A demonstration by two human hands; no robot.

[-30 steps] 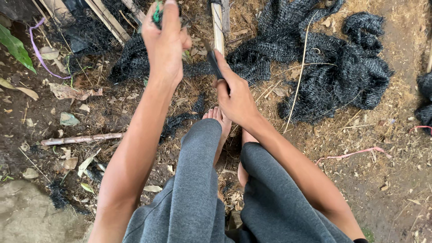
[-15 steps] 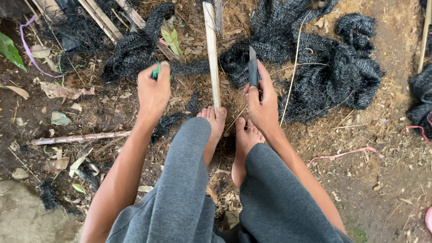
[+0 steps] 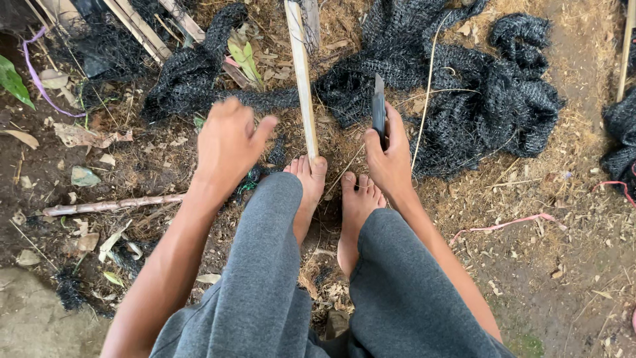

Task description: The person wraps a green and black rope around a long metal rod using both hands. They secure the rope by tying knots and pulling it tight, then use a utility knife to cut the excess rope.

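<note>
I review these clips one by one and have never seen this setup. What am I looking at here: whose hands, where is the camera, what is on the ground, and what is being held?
There is no machine here. A camera worn on a person's head looks down at their own arms, grey-trousered knees and bare feet.

The right hand grips a dark knife, blade pointing away from the body. The left hand is open and holds nothing I can make out; it hovers over the ground near a bit of green cord.

Between the hands a pale bamboo strip runs away from the body, its near end at the toes of the left foot.

The ground is bare soil with dry leaves and chaff. Black netting lies heaped ahead, a thin stick lies on the left, and a pink strip on the right.
</note>
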